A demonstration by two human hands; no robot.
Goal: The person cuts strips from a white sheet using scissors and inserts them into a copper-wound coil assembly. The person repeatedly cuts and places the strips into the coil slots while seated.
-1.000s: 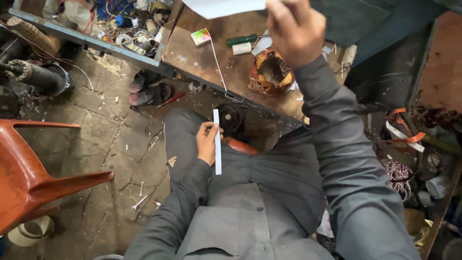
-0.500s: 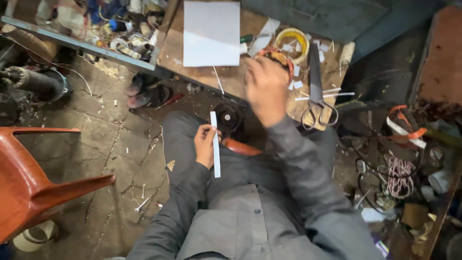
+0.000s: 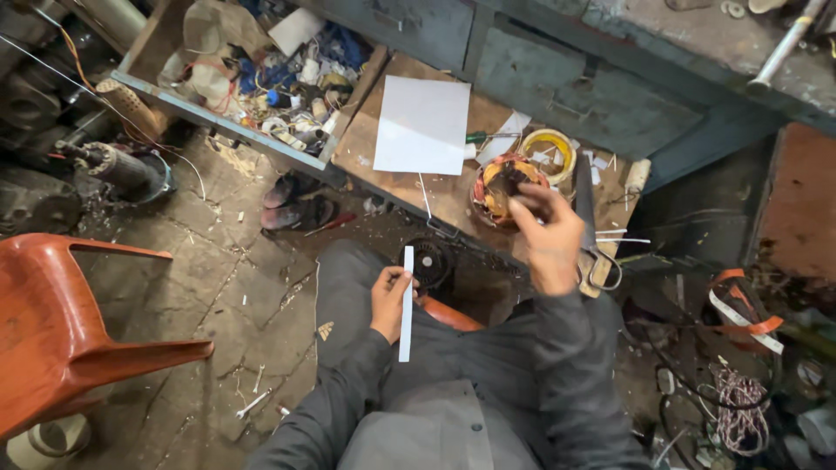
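Between the left fingers [image 3: 394, 280] sits a narrow white paper strip [image 3: 407, 305], upright over the lap. Right fingers [image 3: 522, 193] close on the copper-wound motor coil [image 3: 502, 186] on the wooden desk [image 3: 453, 196], beside a white sheet [image 3: 422, 124] and scissors [image 3: 592, 235].

Below me I see a cracked concrete floor [image 3: 218, 287], dusty and strewn with small scraps. An orange plastic chair [image 3: 61, 331] stands at the left edge. Ahead is a worn wooden counter [image 3: 453, 196], and beside it an open drawer [image 3: 252, 96] crammed with wires and odd parts. Grey-green metal cabinets [image 3: 557, 78] run behind them. A pair of dark sandals [image 3: 296, 202] lies under the drawer. Light is dim and even.
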